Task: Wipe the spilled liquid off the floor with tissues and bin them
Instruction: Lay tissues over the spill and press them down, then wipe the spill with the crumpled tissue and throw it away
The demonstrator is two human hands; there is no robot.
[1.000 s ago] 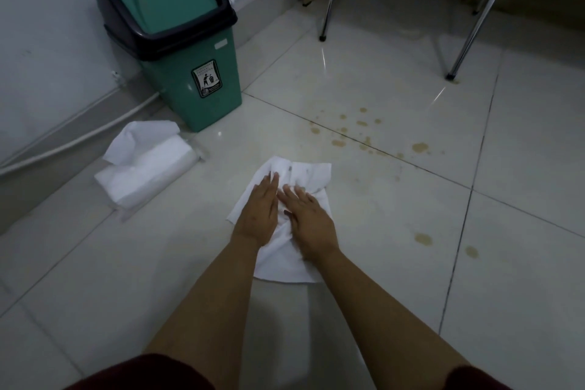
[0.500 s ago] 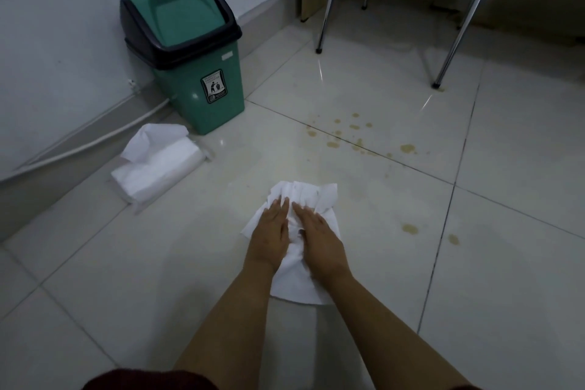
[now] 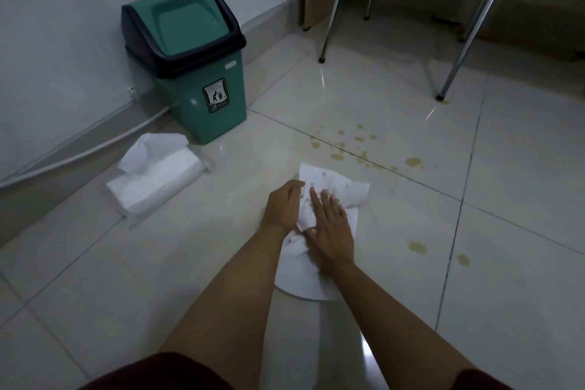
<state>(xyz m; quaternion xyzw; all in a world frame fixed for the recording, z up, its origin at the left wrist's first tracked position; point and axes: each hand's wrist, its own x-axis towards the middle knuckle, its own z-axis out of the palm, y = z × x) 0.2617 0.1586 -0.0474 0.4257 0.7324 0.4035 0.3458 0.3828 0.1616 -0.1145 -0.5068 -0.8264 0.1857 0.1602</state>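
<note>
A white cable ran along the foot of the wall at nine o'clock. Next to it, at ten o'clock from the hands, a pack of tissues lay on the tiled floor, one sheet standing up out of its top. Just beyond the pack, toward eleven o'clock, a green bin with a black collar and a swing lid stood against the wall, lid closed. At the centre a white tissue lay spread on the floor, dotted with wet marks. The left hand had its fingers curled over the tissue's left edge, gathering it. The right hand lay flat on the tissue with fingers straight, pressing it down; the two hands were close together, nearly touching. Brownish drops of spilled liquid remained at one o'clock beyond the tissue, and two more spots sat at three o'clock. Chrome chair legs stood at one o'clock farther off.
</note>
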